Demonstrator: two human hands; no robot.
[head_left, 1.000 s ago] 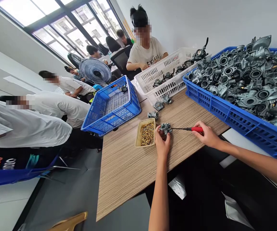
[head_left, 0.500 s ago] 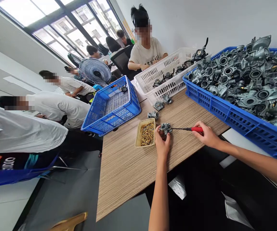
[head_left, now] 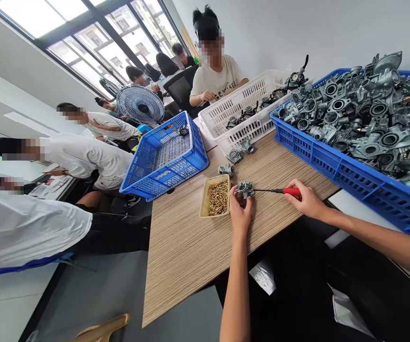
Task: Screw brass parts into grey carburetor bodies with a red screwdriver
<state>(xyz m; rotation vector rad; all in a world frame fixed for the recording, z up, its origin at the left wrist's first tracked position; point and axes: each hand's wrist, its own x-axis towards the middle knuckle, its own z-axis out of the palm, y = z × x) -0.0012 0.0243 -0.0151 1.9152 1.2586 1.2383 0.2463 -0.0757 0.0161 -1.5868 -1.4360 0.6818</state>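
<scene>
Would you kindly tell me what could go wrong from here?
The screwdriver in the right hand points at the metal part and might slip toward the left hand holding that part.
The container sits beside that hand, so a knock could scatter its brassy pieces.
Parts heaped high in the full blue crate might tumble.

Screwdriver (head_left: 281, 191) right of the carburetor (head_left: 245, 189), perhaps partly inside; tub (head_left: 205, 199) to the left.

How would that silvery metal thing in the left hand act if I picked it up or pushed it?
The silvery metal part would probably feel heavy for its size, as it looks chunky and metallic. It's likely stiff, showing no bend in the left hand. Pushed along the table, it might wobble rather than roll, since its shape is lumpy.
</scene>
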